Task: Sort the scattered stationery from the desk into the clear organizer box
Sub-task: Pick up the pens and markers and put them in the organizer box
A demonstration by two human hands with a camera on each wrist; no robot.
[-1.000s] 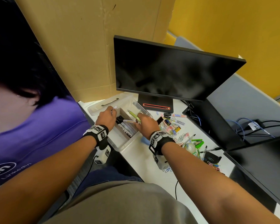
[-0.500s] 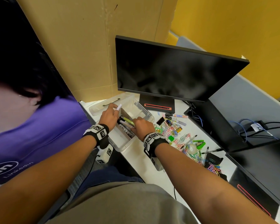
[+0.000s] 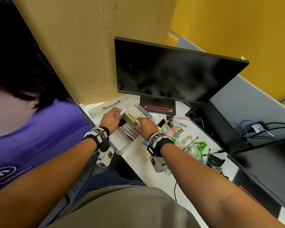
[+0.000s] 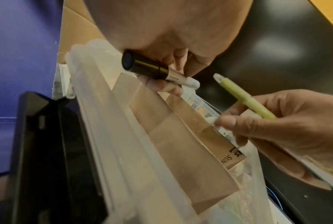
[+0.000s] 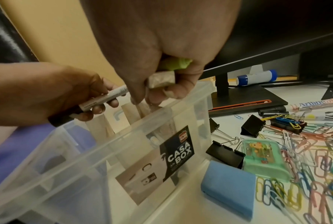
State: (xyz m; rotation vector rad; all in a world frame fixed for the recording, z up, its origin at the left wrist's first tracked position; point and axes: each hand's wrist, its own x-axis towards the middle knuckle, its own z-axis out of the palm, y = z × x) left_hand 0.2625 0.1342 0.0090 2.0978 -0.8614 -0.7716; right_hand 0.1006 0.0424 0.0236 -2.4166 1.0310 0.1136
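The clear organizer box (image 3: 122, 146) (image 5: 104, 153) stands at the desk's left end, with brown card dividers (image 4: 181, 136) inside. My left hand (image 3: 111, 118) (image 5: 52, 94) hovers over the box and grips a white marker with a black cap (image 4: 154, 70) (image 5: 102, 98) (image 3: 123, 111). My right hand (image 3: 146, 127) (image 4: 288, 128) is over the box's right wall and holds a light-green highlighter (image 4: 246, 101) (image 3: 133, 118) (image 5: 176, 63), its tip pointing into the box. A pale stub (image 5: 162, 79) also sits in the right fingers.
Right of the box lie coloured paper clips (image 5: 296, 174) (image 3: 174, 130), black binder clips (image 5: 226, 153), a blue eraser (image 5: 229, 188), a green case (image 5: 263, 157), an Artline marker (image 3: 179, 118), tape (image 3: 193, 149) and pens. A monitor (image 3: 171, 71) stands behind; the box lid (image 3: 105, 106) lies at the back left.
The right hand has carried the green highlighter leftward over the box. The left hand has raised its white marker slightly above the box's far-left part.
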